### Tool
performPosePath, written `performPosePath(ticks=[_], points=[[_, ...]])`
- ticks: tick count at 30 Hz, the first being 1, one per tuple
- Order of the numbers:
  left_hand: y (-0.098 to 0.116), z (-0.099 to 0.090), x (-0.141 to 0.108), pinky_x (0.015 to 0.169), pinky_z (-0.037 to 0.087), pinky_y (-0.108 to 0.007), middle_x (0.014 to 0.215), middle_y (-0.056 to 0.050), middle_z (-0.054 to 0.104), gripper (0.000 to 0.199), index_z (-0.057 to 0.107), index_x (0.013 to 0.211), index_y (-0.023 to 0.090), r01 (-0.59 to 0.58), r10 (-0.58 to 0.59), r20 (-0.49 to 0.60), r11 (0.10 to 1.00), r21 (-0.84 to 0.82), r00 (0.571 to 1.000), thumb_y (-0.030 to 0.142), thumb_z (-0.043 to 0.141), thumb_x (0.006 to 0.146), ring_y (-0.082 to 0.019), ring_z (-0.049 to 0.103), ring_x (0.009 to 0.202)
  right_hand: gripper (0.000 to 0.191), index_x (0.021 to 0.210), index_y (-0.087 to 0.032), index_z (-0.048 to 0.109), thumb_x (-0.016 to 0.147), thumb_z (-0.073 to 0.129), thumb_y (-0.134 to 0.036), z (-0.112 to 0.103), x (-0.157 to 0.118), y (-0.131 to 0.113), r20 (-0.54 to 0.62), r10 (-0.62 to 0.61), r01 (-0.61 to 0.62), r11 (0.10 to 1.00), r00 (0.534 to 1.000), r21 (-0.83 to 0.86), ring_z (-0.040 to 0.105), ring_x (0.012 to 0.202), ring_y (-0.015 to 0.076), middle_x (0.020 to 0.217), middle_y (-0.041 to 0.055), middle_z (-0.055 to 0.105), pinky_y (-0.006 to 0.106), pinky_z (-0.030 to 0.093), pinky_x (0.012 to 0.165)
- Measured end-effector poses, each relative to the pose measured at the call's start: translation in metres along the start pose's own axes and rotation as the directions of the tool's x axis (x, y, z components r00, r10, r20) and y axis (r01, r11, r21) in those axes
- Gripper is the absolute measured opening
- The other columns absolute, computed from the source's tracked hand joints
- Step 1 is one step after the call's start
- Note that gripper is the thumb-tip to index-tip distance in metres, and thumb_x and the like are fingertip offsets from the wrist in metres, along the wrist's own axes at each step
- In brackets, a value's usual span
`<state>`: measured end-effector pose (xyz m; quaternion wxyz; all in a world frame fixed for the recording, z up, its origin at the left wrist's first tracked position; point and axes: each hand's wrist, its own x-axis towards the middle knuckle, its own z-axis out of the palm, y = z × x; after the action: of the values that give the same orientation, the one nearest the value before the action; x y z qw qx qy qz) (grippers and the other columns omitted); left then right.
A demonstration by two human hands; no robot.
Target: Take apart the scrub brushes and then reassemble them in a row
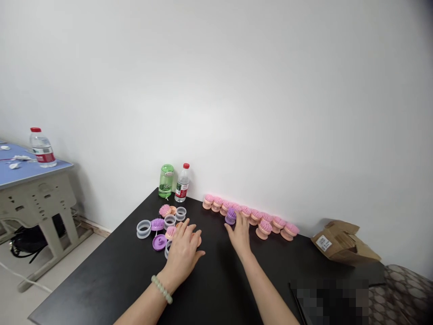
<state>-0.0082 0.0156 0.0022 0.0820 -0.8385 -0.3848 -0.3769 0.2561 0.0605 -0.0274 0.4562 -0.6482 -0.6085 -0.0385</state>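
Observation:
My left hand (183,254), with a beaded bracelet at its wrist, reaches over a group of loose brush parts. Its fingers are stretched out, partly covering a pink bristle head (170,232) and a clear ring (167,249). At the row by the wall, my right hand (240,234) has thumb and fingers apart beside a purple scalp massage brush (230,216). That brush stands upright on the black table (216,289); whether the fingertips touch it I cannot tell. Behind it runs a row of several pink scalp massage brushes (278,223), with one pink brush (264,229) in front.
Left of my left hand lie a purple bristle head (157,224), a purple base (159,242) and clear rings (144,229). A green bottle (165,181) and a water bottle (181,184) stand at the back corner. An open cardboard box (345,243) sits at right.

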Motion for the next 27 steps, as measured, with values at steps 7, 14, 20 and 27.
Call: performPosePath(ticks=[7, 14, 20, 27], points=[[0.008, -0.002, 0.0, 0.105, 0.046, -0.066, 0.124, -0.016, 0.065, 0.062, 0.061, 0.117, 0.016, -0.041, 0.041, 0.01, 0.999, -0.003, 0.999, 0.014, 0.089, 0.062, -0.045, 0.052, 0.13, 0.044, 0.118, -0.017, 0.058, 0.075, 0.061, -0.026, 0.001, 0.041, 0.011, -0.003, 0.11, -0.11, 0.993, 0.994, -0.04, 0.048, 0.124, 0.0401, 0.123, 0.0181, 0.056, 0.056, 0.039, 0.105], [0.013, -0.006, 0.0, 0.106, 0.045, -0.068, 0.122, -0.018, 0.065, 0.063, 0.061, 0.117, 0.013, -0.056, 0.059, 0.045, 0.996, -0.07, 0.997, 0.014, 0.09, 0.061, -0.046, 0.052, 0.13, 0.026, 0.082, -0.025, 0.054, 0.061, 0.069, -0.025, -0.003, 0.027, -0.017, 0.071, 0.156, -0.161, 0.984, 0.985, 0.08, 0.056, 0.106, 0.035, 0.097, 0.0071, 0.062, 0.049, 0.043, 0.096], [0.018, -0.006, -0.003, 0.108, 0.044, -0.065, 0.124, -0.019, 0.064, 0.069, 0.054, 0.123, 0.013, -0.052, 0.068, 0.076, 0.98, -0.192, 0.995, 0.015, 0.09, 0.063, -0.044, 0.05, 0.133, 0.046, 0.1, -0.024, 0.055, 0.062, 0.076, -0.038, -0.019, -0.022, -0.051, 0.183, 0.285, -0.332, 0.884, 0.941, 0.328, 0.065, 0.093, 0.0298, 0.095, 0.0049, 0.067, 0.046, 0.047, 0.091], [0.027, -0.007, -0.006, 0.1, 0.05, -0.059, 0.114, -0.013, 0.065, 0.073, 0.053, 0.115, 0.017, -0.075, 0.108, 0.067, 0.923, -0.378, 0.992, 0.022, 0.095, 0.056, -0.038, 0.06, 0.115, 0.055, 0.11, -0.021, 0.059, 0.071, 0.078, -0.055, -0.039, -0.09, -0.088, 0.361, 0.36, -0.51, 0.591, 0.86, 0.625, 0.067, 0.09, 0.0252, 0.098, 0.0076, 0.069, 0.038, 0.054, 0.08]])
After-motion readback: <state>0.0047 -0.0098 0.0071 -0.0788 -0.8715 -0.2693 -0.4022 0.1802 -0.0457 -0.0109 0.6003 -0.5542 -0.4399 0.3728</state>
